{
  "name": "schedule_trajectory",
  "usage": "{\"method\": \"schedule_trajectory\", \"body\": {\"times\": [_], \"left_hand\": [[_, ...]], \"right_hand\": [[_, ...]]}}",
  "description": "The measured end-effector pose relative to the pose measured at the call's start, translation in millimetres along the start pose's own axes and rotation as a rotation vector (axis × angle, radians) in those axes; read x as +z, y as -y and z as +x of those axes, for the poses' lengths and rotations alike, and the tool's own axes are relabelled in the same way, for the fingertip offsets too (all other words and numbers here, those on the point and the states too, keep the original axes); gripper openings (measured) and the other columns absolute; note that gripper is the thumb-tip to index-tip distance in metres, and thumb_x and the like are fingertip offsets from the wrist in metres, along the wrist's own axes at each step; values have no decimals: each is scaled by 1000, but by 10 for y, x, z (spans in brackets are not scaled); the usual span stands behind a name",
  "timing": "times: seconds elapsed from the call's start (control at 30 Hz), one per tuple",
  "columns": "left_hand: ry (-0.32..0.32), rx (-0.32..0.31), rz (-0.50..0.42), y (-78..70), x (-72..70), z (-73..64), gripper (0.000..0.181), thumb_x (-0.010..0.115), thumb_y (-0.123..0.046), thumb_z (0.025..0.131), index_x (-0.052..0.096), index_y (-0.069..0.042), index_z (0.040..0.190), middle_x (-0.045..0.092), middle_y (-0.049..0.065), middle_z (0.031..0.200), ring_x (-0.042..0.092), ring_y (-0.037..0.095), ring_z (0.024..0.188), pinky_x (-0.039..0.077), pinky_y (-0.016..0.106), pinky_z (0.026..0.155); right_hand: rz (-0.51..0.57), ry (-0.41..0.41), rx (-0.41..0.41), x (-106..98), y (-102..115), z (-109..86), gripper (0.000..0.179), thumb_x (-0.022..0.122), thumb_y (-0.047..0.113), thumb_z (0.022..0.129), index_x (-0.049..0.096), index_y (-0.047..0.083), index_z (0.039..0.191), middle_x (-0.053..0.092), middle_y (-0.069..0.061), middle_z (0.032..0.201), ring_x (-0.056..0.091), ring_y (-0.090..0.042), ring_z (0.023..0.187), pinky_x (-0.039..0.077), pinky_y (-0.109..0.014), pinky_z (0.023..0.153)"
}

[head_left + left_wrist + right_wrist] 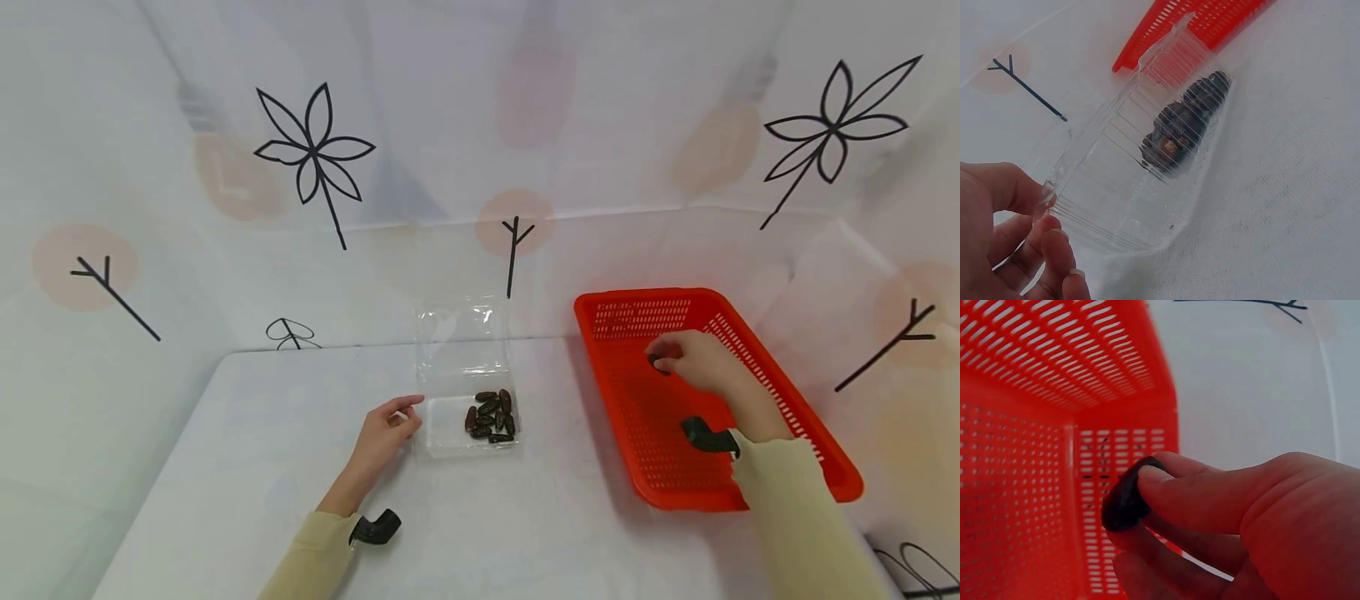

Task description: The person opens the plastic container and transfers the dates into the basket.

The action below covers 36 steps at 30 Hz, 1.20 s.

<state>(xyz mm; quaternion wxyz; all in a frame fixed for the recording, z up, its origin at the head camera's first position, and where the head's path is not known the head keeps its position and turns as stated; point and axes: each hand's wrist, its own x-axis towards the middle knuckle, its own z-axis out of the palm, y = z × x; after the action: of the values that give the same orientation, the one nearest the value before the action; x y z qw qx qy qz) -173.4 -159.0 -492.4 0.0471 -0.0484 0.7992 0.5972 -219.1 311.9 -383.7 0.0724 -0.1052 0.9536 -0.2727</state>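
My left hand (386,433) is at the left edge of a clear plastic box (446,423), its thumb and fingers pinching the rim in the left wrist view. The box's lid (461,337) stands raised at the back. Several dark brown dates (489,408) lie together in the right part of the box. Over the red basket (622,442), my right hand (693,358) pinches a single dark date (1124,503) between thumb and fingers. In the right wrist view that date overlaps the basket's slotted wall.
A white cloth covers the table (247,467). Behind it hangs a white curtain (420,167) with black leaf and twig drawings. The basket has raised, perforated sides and stands to the right of the box, by the curtain. A black curved piece sits at each sleeve cuff.
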Motion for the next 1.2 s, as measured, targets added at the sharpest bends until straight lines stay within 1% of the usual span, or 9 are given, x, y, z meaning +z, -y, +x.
{"method": "schedule_trajectory", "body": {"times": [0.17,0.3,0.53,0.7,0.93,1.2], "left_hand": [[-1,-2,5,3,-1,16,34,65,-3,91,67,-5,124,57,5,90,49,17,69,38,24,58],[-4,-6,6,1,-2,12,33,65,-3,91,67,-5,124,57,5,90,49,17,69,38,23,58],[-6,-6,-7,16,9,27,33,66,-3,91,68,-6,124,57,5,90,48,16,68,38,23,58],[-6,-2,-9,38,14,38,33,67,-2,90,68,-6,123,57,5,89,49,15,67,38,23,57],[-4,6,-13,37,6,44,33,67,-3,90,68,-5,123,57,5,88,49,16,67,39,23,58],[-10,0,-7,41,-6,40,34,67,-3,90,68,-5,124,57,5,89,48,17,68,42,23,60]], "right_hand": [[31,66,43,34,-127,5,28,70,9,92,67,-4,116,68,-12,102,60,-30,92,51,-51,83],[43,97,62,52,-178,2,30,72,11,91,67,-3,117,68,-13,104,60,-30,93,52,-49,81],[47,107,71,81,-248,1,32,71,12,91,67,-2,119,68,-13,106,60,-31,94,52,-49,82],[27,94,72,82,-280,-11,30,69,10,92,67,-2,119,68,-13,106,59,-31,95,52,-50,82],[27,44,36,36,-212,-3,31,68,12,94,66,-4,121,67,-16,109,60,-33,96,51,-51,83],[18,-4,-15,-18,24,4,33,69,16,94,66,-1,123,68,-15,110,61,-32,98,52,-51,84]]}}
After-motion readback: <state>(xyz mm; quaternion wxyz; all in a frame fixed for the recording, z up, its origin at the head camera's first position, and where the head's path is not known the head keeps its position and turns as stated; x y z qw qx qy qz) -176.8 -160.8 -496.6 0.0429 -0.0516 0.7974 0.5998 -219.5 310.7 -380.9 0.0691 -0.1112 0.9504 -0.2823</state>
